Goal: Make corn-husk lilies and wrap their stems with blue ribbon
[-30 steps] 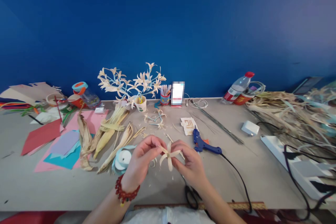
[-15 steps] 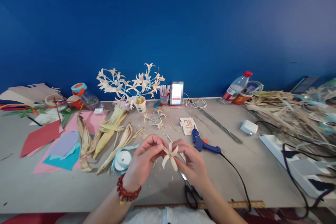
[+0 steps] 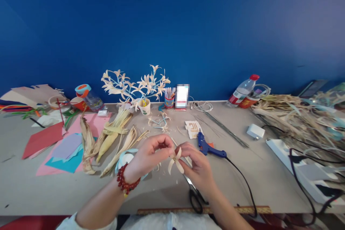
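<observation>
Your right hand (image 3: 196,165) pinches the pale flower (image 3: 178,166) in its fingers, above the desk (image 3: 161,196), between your two hands. Your left hand (image 3: 152,153) has its fingers drawn together on the flower's eleven o'clock side. From the flower, the blue glue gun (image 3: 212,149) lies at two o'clock, scissors (image 3: 196,203) at five, a ribbon roll (image 3: 124,158) at nine.
</observation>
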A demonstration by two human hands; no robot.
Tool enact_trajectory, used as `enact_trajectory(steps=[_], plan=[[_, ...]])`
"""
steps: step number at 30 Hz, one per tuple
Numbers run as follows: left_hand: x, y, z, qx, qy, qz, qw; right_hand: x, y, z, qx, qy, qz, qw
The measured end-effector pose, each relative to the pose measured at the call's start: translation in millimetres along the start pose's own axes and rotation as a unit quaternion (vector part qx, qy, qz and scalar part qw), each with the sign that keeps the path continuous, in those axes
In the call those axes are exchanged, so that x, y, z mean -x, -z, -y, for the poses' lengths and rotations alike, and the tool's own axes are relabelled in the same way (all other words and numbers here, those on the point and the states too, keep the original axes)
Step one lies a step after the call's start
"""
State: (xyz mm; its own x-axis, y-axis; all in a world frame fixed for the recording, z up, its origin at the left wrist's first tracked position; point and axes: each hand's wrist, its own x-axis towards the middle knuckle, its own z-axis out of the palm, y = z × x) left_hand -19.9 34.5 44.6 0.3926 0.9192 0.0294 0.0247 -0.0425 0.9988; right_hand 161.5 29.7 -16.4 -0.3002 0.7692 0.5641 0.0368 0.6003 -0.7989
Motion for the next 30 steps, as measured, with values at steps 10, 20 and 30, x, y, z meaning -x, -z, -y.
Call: enact_trajectory(steps=[10, 20, 30], plan=[[-6.2, 0.9, -2.0, -0.010, 0.045, 0.015, 0.999, -2.2, 6.4, 0.9, 0.080, 0.059, 0.034, 0.994], [-3.7, -1.3, -3.6, -0.019, 0.025, 0.025, 0.999, -0.6, 6.9, 0.3, 0.058, 0.021, 0.038, 0.997], [-2.0, -2.4, 7.6, 0.078, 0.000, -0.034, 0.996, 0.1, 3.2, -2.5, 0.029, 0.007, 0.026, 0.999]])
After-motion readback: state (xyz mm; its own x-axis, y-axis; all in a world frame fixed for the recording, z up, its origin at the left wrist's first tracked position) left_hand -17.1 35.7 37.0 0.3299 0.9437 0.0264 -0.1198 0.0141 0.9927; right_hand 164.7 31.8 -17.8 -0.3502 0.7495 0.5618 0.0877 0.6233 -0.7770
